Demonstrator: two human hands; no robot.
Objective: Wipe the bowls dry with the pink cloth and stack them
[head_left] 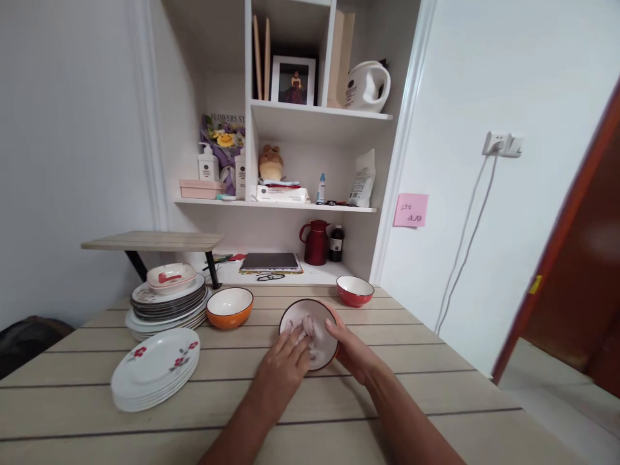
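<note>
Clock directions are taken from the held bowl, with twelve away from the wearer. Just short of nine o'clock, a stack of flowered plates (157,365) is noted. Just past nine, a stack of dark-rimmed plates (168,311) is topped by a small dish (170,278). Between ten and eleven, a round dark mark is borne by a white pump bottle (208,166); its small print is not legible. At eleven, "FLOWERS ST" is read on a partly hidden panel (227,119). Between nine and ten, an orange bowl (230,320) is set on the table (397,400). Pale crumpled material (307,325) inside the held bowl (325,352) is covered by the fingers of the left hand (285,358); whether it is gripped cannot be told. The bowl, near the table's middle, is gripped at its right side by the right hand (351,345), thumb over the rim. At two, a red bowl (356,299) is found. At one, a printed bag (364,177) is shelved, its text unreadable. Between one and two, a pink note (411,210) is handwritten; the characters cannot be read with certainty.
</note>
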